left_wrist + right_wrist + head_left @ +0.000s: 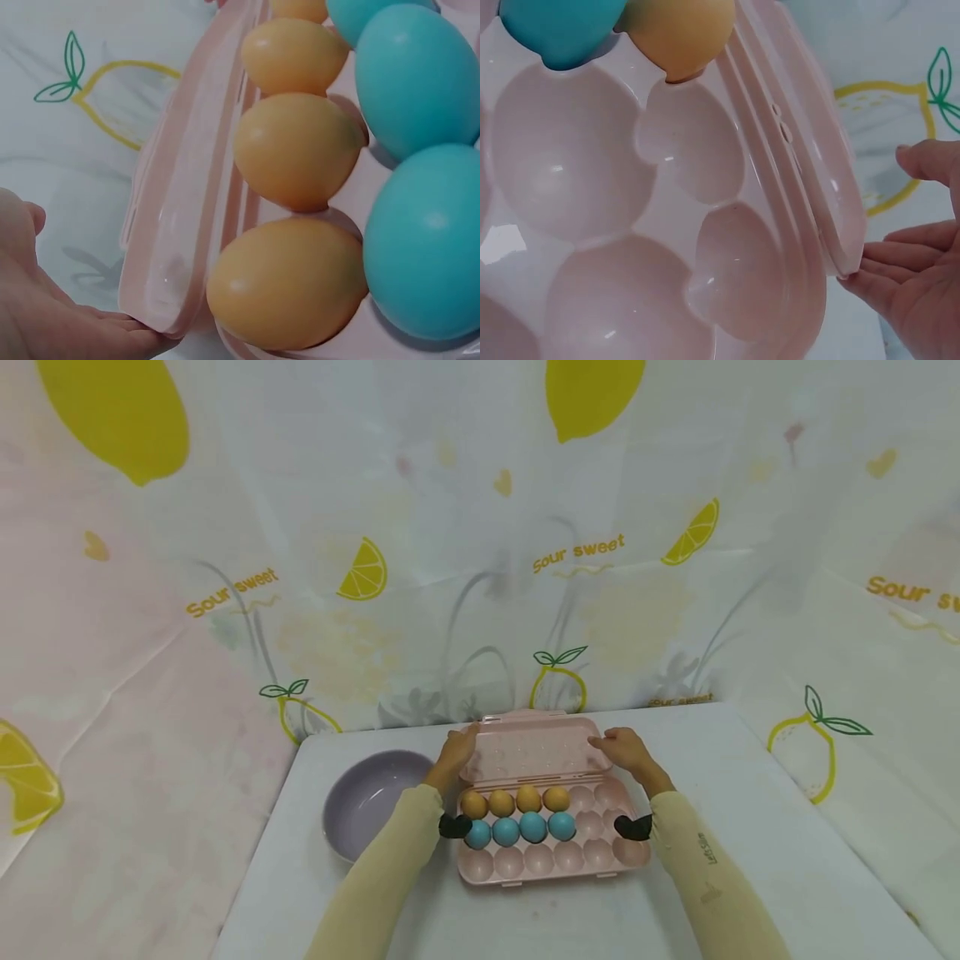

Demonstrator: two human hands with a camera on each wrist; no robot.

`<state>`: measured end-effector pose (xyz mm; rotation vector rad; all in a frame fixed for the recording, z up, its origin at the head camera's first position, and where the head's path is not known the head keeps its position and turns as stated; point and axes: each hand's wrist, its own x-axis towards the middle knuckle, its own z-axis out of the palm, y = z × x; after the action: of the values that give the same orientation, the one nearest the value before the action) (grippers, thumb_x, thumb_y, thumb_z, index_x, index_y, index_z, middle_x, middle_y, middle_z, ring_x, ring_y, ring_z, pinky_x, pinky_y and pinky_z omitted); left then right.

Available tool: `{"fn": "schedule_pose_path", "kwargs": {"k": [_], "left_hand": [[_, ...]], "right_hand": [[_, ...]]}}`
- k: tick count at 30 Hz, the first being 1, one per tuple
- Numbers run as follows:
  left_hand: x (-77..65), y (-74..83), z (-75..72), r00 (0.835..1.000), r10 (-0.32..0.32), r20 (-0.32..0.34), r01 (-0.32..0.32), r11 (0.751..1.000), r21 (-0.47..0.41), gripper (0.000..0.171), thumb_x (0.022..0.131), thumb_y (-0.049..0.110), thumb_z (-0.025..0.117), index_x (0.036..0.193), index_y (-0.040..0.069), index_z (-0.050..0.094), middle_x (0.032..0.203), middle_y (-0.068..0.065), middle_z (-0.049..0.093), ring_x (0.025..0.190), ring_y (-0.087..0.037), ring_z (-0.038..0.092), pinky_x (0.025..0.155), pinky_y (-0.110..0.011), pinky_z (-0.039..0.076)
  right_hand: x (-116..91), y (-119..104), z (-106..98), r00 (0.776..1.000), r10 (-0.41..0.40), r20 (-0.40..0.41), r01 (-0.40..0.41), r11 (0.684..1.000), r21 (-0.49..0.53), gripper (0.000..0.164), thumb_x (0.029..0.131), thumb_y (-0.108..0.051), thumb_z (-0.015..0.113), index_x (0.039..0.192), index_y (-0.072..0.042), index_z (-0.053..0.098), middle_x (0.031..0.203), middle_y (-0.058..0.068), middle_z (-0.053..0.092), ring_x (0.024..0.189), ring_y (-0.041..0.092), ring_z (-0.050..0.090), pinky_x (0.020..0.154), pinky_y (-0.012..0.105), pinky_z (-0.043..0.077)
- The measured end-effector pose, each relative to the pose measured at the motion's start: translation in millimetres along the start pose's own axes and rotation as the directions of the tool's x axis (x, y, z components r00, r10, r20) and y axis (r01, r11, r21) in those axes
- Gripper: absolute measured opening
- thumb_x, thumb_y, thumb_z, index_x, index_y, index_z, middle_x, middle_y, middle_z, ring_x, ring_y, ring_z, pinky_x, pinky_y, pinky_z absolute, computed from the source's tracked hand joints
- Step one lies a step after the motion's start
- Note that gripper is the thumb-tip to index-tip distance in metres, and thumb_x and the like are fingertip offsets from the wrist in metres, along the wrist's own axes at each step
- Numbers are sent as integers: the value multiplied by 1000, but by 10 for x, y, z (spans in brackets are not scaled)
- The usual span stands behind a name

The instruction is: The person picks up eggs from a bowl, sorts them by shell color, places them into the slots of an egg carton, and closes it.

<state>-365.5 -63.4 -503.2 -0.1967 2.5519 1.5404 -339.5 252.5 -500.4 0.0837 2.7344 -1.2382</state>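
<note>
A pink egg box [538,860] lies with its lid [536,747] tilted up at the back. Brown eggs [528,798] fill part of the row nearest the hinge, and blue eggs [533,827] sit in the middle row; both groups are toward the left. At the lid's left end, my left hand [67,307] touches the corner with extended fingers, its thumb apart. On the opposite end, the fingertips of my right hand [922,262] meet the lid's edge, the thumb raised away from it. Bare egg cups [570,150] show in the right wrist view.
Left of the egg box stands a purple bowl [348,818], partly behind the left forearm. Both are on a white table [750,827]. A lemon-print cloth [450,527] hangs behind the table and along its sides.
</note>
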Motion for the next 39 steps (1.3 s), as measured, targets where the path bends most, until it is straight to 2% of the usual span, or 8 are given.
{"fn": "schedule_pose_path", "kwargs": {"k": [7,14,22,26,30,34,37,39], "left_hand": [[-37,57,-43,1000,3,-10,-4,996,-94,79,100,44,37,145,-18,19,151,-34,22,139,-47,24,114,-49,22],[-34,70,-98,996,40,-79,-48,994,-94,68,100,38,40,134,-20,39,139,-36,41,130,-48,39,109,-50,31],[-51,129,-173,995,10,-101,-25,989,-145,70,99,45,41,139,-13,41,144,-37,29,133,-52,31,110,-56,26],[-21,145,-234,996,20,-84,-34,985,-169,66,99,47,43,136,-7,48,144,-33,34,131,-48,35,108,-55,31],[-65,155,-315,996,55,-66,-67,978,-199,65,98,49,42,138,-1,48,144,-26,38,129,-41,40,97,-47,45],[-141,144,-394,992,120,-27,-123,952,-280,61,101,48,38,139,1,47,136,-21,48,125,-35,45,91,-44,50],[-191,109,-450,991,134,14,-118,915,-386,55,103,45,37,134,2,50,120,-18,58,117,-32,54,93,-45,50],[-236,93,-490,990,135,33,-108,899,-424,52,104,43,36,131,2,53,112,-16,61,113,-32,56,94,-45,49]], "right_hand": [[-58,-48,-3,998,-23,-51,23,1000,-2,66,97,-33,54,137,18,40,139,36,41,128,50,40,101,57,39],[-139,-38,-47,998,-44,-53,45,999,15,67,99,-34,55,139,17,38,138,34,44,127,47,44,101,55,40],[-284,-89,-183,992,-108,-70,117,983,139,65,99,-29,58,139,18,36,135,36,46,122,46,49,91,46,51],[-320,-99,-240,988,-128,-87,140,979,148,62,99,-26,58,140,16,36,134,36,46,123,46,48,90,44,52],[-356,-112,-267,986,-141,-92,155,974,168,63,99,-26,57,144,11,34,134,35,46,123,47,48,89,44,52],[-416,-105,-289,982,-163,-96,178,966,185,64,99,-28,57,149,4,31,133,35,46,120,48,50,87,45,53],[-497,-85,-312,980,-172,-94,189,959,212,66,100,-30,57,151,-1,28,133,34,45,119,49,51,87,47,53],[-552,-69,-331,980,-181,-87,197,951,239,67,101,-31,55,154,-4,24,134,33,43,119,49,50,87,48,52]]}}
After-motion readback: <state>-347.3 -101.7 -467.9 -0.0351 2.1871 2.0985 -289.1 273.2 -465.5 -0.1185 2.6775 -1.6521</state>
